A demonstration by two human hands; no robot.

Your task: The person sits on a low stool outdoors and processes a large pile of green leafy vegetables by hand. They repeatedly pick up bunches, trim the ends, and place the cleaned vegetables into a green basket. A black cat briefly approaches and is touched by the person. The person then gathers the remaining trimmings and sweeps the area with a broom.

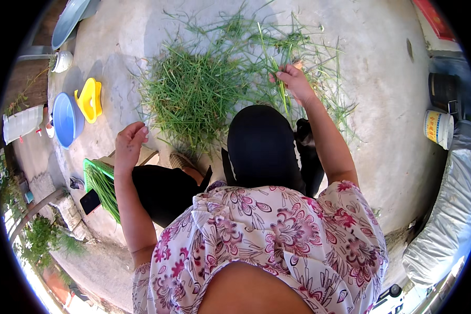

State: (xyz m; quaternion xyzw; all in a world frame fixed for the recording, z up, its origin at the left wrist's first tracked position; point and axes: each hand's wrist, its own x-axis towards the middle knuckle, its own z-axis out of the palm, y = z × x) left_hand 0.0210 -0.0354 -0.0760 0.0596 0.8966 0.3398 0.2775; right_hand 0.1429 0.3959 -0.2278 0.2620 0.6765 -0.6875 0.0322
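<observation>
My right hand [292,80] grips a small bunch of long green stalks [280,92] in front of my knee. Beneath and around it, loose grass-like stalks [294,43] lie scattered over the concrete floor. Left of there sits a dense heap of green stalks [196,94]. My left hand [129,147] is raised above my left leg with its fingers curled in; I see nothing in it. A green plastic basket [87,172] stands beyond that forearm, partly hidden, with long neat green stalks [102,192] lying in it.
A phone [90,202] lies at the basket's edge. To the left are a blue basin [67,119] and a yellow plastic stool [90,100]. A black animal [310,157] is close beside my right leg. A white bucket [439,127] and silver cover [443,219] line the right.
</observation>
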